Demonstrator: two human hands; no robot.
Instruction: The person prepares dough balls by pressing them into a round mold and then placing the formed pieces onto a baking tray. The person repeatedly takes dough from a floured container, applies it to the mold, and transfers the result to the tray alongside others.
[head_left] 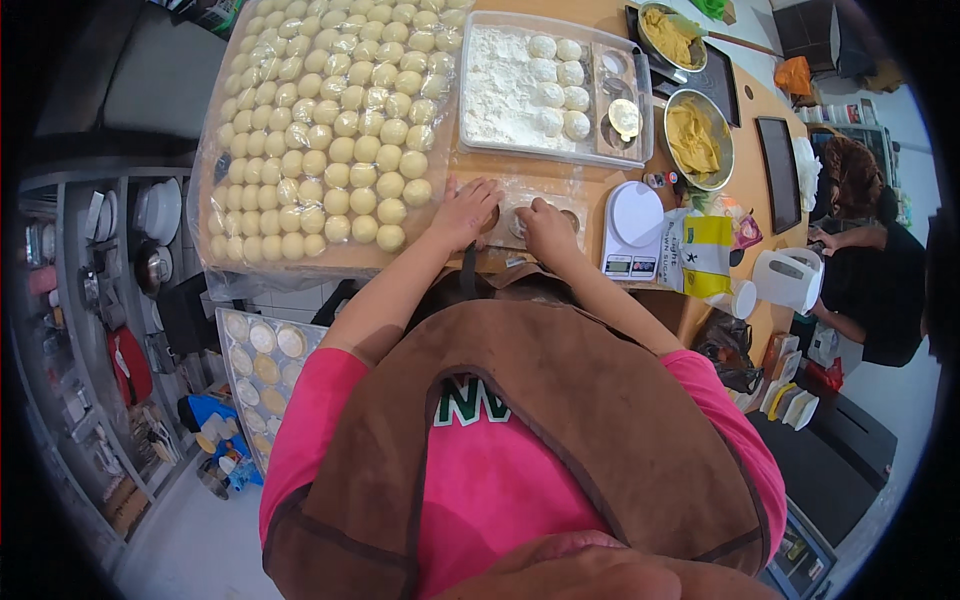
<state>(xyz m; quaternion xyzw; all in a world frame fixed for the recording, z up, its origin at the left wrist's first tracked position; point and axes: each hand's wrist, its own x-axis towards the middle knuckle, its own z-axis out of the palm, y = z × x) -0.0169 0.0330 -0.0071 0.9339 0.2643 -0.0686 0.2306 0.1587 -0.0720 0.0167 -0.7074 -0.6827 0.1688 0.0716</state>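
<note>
Wooden board (545,190) beneath, left hand (468,213) flattened, right hand (549,230) curled

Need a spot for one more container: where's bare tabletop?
Bare tabletop: slim gap between the nearer steel bowl and rightmost dark tray; narrow strip between flour bin and left hand and right hand. Crowded: left side, dough balls; right, scale against yellow-and-white bag.

Showing wearer's 2 hands (467,213), 8 floured balls (549,95) in 1 plas. tray (646,110), 100+ yel. balls (340,150), 2 bowls (722,120) w/ yel. mix (692,140), 1 dig. scale (633,215), 1 wht. jug (785,285).
</note>
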